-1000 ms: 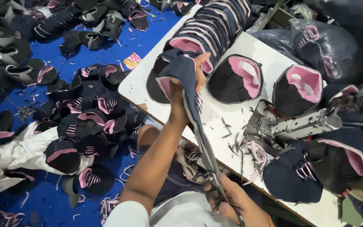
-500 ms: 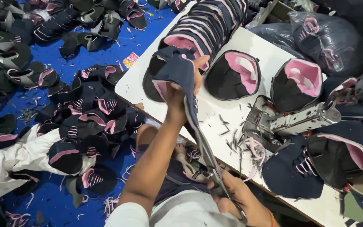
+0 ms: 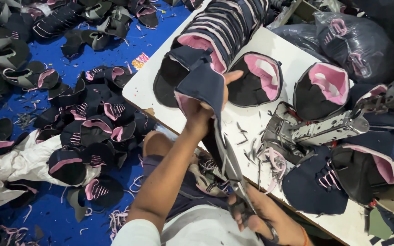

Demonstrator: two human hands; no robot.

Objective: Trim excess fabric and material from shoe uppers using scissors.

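Left grip: my left hand [image 3: 204, 105] is pressed together on a navy shoe-upper piece [image 3: 201, 82], pinching its lower end and holding it raised, arm stretched out over the tabletop edge.
Right grip: my right hand [image 3: 265, 218] is closed around the handles of a pair of scissors [image 3: 233, 171], fingers through the loops, close to my body.
Scissors: blades run from the right grip up toward the left grip, tips lying along the hanging edge of the navy piece; whether they bite the cloth I cannot tell.
Navy piece: dark blue outside, pink lining showing beneath the left grip's thumb.
Beyond the left grip: a long overlapped row of navy-and-pink uppers [image 3: 224, 27] on the white tabletop [image 3: 256, 50].
Right of the left grip: two single uppers lying lining-up, one [image 3: 258, 79] just beside the grip, one [image 3: 322, 89] further off.
Right of the scissors: a metal machine part [image 3: 315, 130], with thread and cloth trimmings [image 3: 256, 150] scattered between it and the blades.
Beyond the right grip: more navy uppers [image 3: 318, 187] with pink stripes.
Left of both grips, below: a blue floor [image 3: 124, 50] strewn with uppers [image 3: 92, 127], and a white sack [image 3: 19, 168].
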